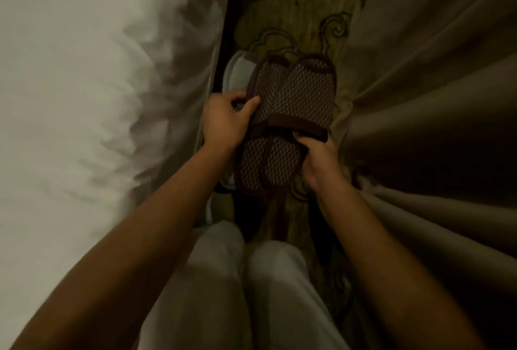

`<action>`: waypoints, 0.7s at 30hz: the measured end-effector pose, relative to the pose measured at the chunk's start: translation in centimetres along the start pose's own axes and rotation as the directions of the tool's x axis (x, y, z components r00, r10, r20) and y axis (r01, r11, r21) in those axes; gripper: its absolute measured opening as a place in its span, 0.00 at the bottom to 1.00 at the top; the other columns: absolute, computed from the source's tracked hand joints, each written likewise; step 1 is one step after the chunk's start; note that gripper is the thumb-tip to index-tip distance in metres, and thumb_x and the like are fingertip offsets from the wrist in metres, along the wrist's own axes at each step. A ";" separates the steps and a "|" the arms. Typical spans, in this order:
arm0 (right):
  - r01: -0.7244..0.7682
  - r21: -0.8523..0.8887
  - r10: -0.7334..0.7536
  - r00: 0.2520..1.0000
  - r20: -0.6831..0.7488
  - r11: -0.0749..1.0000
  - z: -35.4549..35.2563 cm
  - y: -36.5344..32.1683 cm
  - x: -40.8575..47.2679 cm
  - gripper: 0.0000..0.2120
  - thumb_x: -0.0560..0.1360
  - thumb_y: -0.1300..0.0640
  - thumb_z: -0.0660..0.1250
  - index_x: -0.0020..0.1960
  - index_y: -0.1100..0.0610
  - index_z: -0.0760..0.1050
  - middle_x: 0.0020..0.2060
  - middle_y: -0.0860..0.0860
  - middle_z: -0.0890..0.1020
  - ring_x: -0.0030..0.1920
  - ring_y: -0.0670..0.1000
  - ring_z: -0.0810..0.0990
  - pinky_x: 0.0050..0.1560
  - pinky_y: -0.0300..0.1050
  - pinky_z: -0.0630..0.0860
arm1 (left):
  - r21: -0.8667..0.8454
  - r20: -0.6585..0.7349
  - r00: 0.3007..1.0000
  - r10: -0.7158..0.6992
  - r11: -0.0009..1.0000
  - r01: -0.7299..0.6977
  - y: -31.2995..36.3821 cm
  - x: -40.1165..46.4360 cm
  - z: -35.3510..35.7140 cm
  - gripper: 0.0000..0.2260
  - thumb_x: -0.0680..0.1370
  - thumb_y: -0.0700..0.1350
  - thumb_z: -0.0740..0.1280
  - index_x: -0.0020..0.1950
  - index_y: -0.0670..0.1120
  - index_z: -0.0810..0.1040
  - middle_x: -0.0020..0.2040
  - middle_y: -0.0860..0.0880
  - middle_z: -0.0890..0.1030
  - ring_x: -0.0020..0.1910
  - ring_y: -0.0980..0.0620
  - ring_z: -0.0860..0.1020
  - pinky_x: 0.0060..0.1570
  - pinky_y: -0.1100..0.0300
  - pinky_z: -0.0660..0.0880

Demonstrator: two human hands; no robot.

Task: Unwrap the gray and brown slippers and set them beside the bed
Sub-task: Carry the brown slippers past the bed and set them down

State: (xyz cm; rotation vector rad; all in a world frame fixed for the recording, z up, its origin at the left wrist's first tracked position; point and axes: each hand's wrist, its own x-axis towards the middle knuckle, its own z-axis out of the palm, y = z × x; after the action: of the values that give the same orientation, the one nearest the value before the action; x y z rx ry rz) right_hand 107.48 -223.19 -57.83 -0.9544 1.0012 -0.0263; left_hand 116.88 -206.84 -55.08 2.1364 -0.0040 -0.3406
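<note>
I see the bed (70, 98), and just right of it, above the carpet (302, 14), the brown slippers (291, 115). My left hand (226, 120) and right hand (319, 159) are both clamped on them. I judge the band (293, 130) must come off next.

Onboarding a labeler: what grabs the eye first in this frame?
The brown slippers, soles up and overlapping at center, held in both hands: left hand at their left edge, right hand gripping the dark band lower right. White bedding fills the left, beige curtain the right, patterned carpet between.
</note>
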 end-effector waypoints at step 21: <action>-0.229 0.299 0.267 0.959 -0.095 0.927 -3.6 21.0 21.4 0.23 0.81 0.68 0.62 0.75 0.63 0.71 0.72 0.62 0.76 0.69 0.62 0.76 0.68 0.56 0.76 | 0.441 -0.011 0.983 0.184 0.883 -0.160 -12.2 9.6 8.7 0.10 0.81 0.48 0.66 0.60 0.55 0.83 0.63 0.43 0.74 0.60 0.42 0.78 0.59 0.53 0.76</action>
State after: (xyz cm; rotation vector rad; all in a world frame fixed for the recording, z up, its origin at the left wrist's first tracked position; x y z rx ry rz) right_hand 108.97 -221.85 -87.96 -0.5621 1.2018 -0.0222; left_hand 122.48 -208.42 -71.86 2.5705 -0.2636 -0.1882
